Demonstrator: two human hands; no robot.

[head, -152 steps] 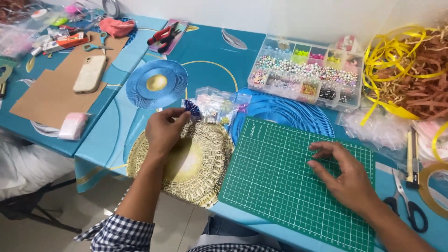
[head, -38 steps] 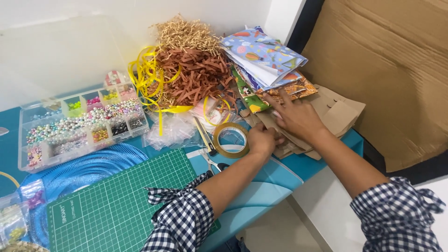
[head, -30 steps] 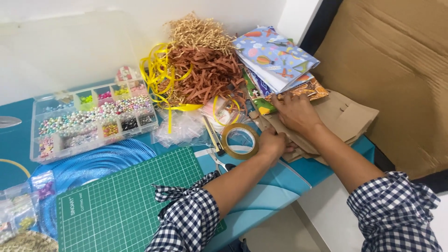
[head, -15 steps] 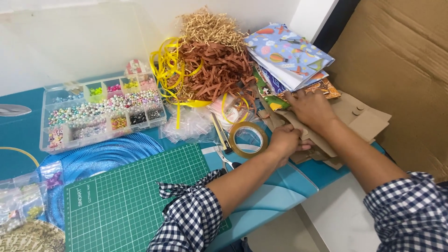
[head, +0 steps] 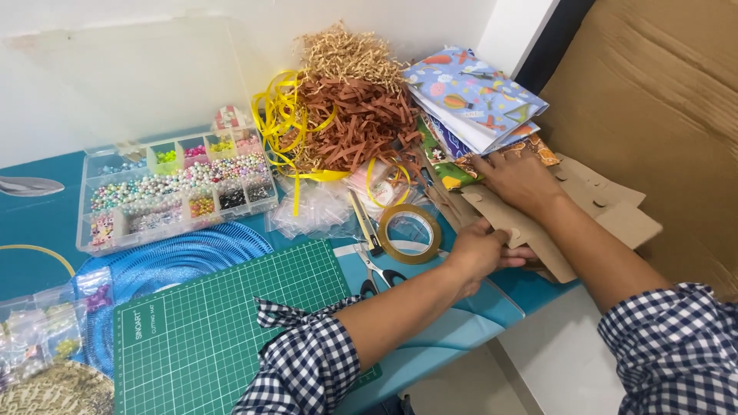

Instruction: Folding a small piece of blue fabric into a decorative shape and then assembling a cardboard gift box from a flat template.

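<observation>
A: Head view. Why is the right hand point(head: 516, 178) flat?

B: It pins the brown card cut-outs point(head: 573, 219), right of the tape roll point(head: 410, 233), at the table point(head: 477, 315) edge. The left hand point(head: 478, 252) grip pinches one: tan, flat, notched.

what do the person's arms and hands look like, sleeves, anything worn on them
Both arms wear a shirt in a small navy-and-white check. The left sleeve is rolled up near the elbow, its cuff flaring into a loose point; the right sleeve is pushed up the same way. The forearms are bare. The left hand and the right hand wear no gloves; no ring, watch or bracelet shows.
</observation>
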